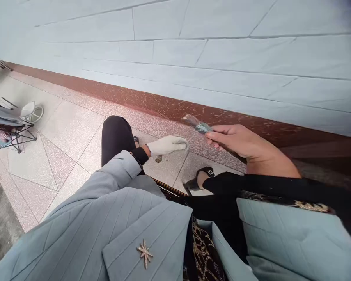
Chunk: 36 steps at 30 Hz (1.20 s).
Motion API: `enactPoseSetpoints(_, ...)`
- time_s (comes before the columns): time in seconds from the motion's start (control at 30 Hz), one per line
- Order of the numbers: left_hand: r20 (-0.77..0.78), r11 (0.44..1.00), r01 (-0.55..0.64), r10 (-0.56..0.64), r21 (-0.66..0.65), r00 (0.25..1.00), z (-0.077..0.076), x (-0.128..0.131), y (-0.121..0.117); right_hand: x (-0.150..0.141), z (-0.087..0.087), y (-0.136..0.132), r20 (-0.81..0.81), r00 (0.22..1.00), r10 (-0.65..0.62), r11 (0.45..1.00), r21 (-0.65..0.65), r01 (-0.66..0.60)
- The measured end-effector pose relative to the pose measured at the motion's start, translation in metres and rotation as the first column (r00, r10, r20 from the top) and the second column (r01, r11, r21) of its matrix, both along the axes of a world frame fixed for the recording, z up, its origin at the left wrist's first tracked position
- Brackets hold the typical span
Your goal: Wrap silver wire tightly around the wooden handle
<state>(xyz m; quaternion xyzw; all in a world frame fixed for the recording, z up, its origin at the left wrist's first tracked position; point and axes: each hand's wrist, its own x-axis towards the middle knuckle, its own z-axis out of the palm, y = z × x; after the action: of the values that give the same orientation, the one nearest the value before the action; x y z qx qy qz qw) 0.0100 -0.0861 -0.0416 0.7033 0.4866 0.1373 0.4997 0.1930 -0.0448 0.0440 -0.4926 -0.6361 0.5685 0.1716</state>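
Two hands on my remote feed, left to right: near frame centre, small brownish lump (158, 159) on floor (175, 166) beside white-gloved left hand (168, 145), fingers curled together, contents indeterminable; right of centre, bare right hand (236, 137) pinches brown piece (196, 123) by its blue-green wrapped end.
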Motion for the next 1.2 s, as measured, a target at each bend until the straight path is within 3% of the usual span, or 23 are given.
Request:
enactPoseSetpoints(0.07,0.07,0.994,0.105,-0.104,-0.013,0.992,-0.01,0.003,0.0,0.018,-0.014,0.008,0.119,0.983,-0.138,0.99,-0.021,0.142)
enactPoseSetpoints(0.13,0.116,0.988,0.156,-0.156,0.01,0.981,-0.016,0.002,0.002,0.034,-0.026,0.012,0.305,0.943,-0.134,0.991,0.014,0.136)
enactPoseSetpoints(0.17,0.141,0.989,0.149,-0.149,0.012,0.979,-0.017,-0.001,0.004,0.039,-0.03,0.013,0.436,0.898,-0.065,0.998,0.028,0.058)
enactPoseSetpoints(0.23,0.135,0.993,0.109,-0.114,0.042,0.984,-0.015,-0.007,0.007,0.042,-0.034,0.014,0.615,0.74,0.273,0.962,-0.165,-0.218)
enactPoseSetpoints(0.27,0.112,0.993,0.077,-0.087,0.09,0.99,-0.013,-0.009,0.01,0.041,-0.034,0.013,0.574,0.679,0.458,0.889,-0.303,-0.343)
enactPoseSetpoints(0.33,0.1,0.992,0.016,-0.029,0.127,0.995,-0.011,-0.014,0.014,0.04,-0.034,0.011,0.439,0.664,0.606,0.792,-0.406,-0.456)
enactPoseSetpoints(0.43,0.117,0.997,0.003,-0.012,0.081,0.993,-0.014,-0.015,0.017,0.044,-0.035,0.011,0.173,0.697,0.696,0.703,-0.365,-0.611)
enactPoseSetpoints(0.47,0.133,0.997,0.012,-0.021,0.07,0.991,-0.015,-0.014,0.017,0.046,-0.035,0.011,0.117,0.721,0.683,0.713,-0.321,-0.623)
enactPoseSetpoints(0.53,0.163,0.999,0.0,-0.007,0.042,0.987,-0.017,-0.011,0.016,0.05,-0.036,0.011,0.072,0.822,0.565,0.813,-0.224,-0.538)
enactPoseSetpoints(0.63,0.196,1.0,-0.004,0.01,-0.028,0.98,-0.018,-0.007,0.012,0.048,-0.038,0.01,0.011,0.971,0.239,0.969,-0.068,-0.238)
enactPoseSetpoints(0.73,0.213,0.998,0.068,-0.064,-0.011,0.975,-0.016,-0.005,0.008,0.04,-0.041,0.01,-0.01,0.998,-0.058,0.998,0.016,0.059)
enactPoseSetpoints(0.83,0.17,0.992,0.117,-0.125,0.055,0.978,-0.013,-0.004,0.006,0.034,-0.045,0.013,0.204,0.967,-0.151,0.988,0.074,0.138)
enactPoseSetpoints(0.9,0.125,0.988,0.126,-0.137,0.087,0.983,-0.01,-0.005,0.005,0.033,-0.046,0.015,0.454,0.89,-0.038,0.997,0.075,0.005)
enactPoseSetpoints(0.97,0.083,0.986,0.12,-0.13,0.114,0.988,-0.007,-0.006,0.006,0.034,-0.045,0.015,0.6,0.769,0.22,0.973,-0.082,-0.215)
enactPoseSetpoints(1.0,0.066,0.985,0.114,-0.123,0.126,0.99,-0.006,-0.007,0.007,0.035,-0.043,0.015,0.599,0.711,0.368,0.929,-0.197,-0.314)
enactPoseSetpoints(1.07,0.051,0.987,0.089,-0.097,0.132,0.994,-0.007,-0.009,0.01,0.038,-0.039,0.012,0.434,0.651,0.622,0.781,-0.391,-0.486)
enactPoseSetpoints(1.13,0.094,0.994,0.063,-0.072,0.092,0.993,-0.011,-0.011,0.011,0.041,-0.035,0.009,0.236,0.664,0.709,0.694,-0.402,-0.598)
enactPoseSetpoints(1.17,0.136,0.997,0.045,-0.053,0.059,0.989,-0.013,-0.011,0.011,0.043,-0.033,0.007,0.158,0.705,0.691,0.707,-0.352,-0.614)
enactPoseSetpoints(1.2,0.203,0.999,0.041,-0.044,0.021,0.978,-0.015,-0.011,0.011,0.045,-0.032,0.005,0.104,0.765,0.635,0.756,-0.286,-0.589)
